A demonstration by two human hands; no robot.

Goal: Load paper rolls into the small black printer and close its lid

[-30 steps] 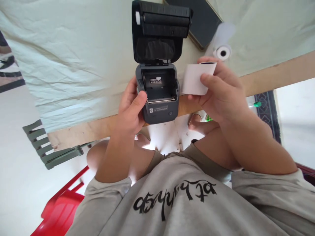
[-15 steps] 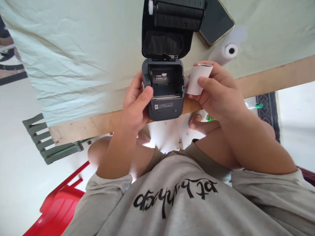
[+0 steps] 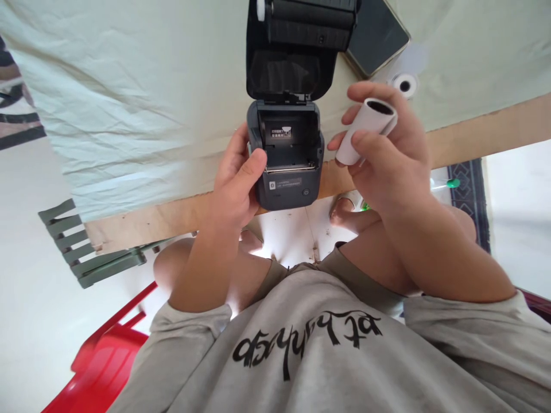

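Observation:
A small dark grey printer (image 3: 286, 183) sits at the near edge of the table with its lid (image 3: 297, 46) swung open and its paper bay empty. My left hand (image 3: 236, 183) grips the printer's left side, thumb on its front corner. My right hand (image 3: 387, 155) holds a white paper roll (image 3: 365, 129) just right of the printer, tilted, its hollow core end pointing up and away.
A pale green cloth (image 3: 129, 86) covers the table, whose wooden edge (image 3: 473, 129) shows. A dark phone (image 3: 376, 34) and a second paper roll (image 3: 403, 85) lie behind my right hand. A green slatted chair (image 3: 86, 252) and a red chair (image 3: 103, 361) stand at left.
My right hand has lifted and tilted the paper roll, turning its open core end into view. The printer and left hand stay put.

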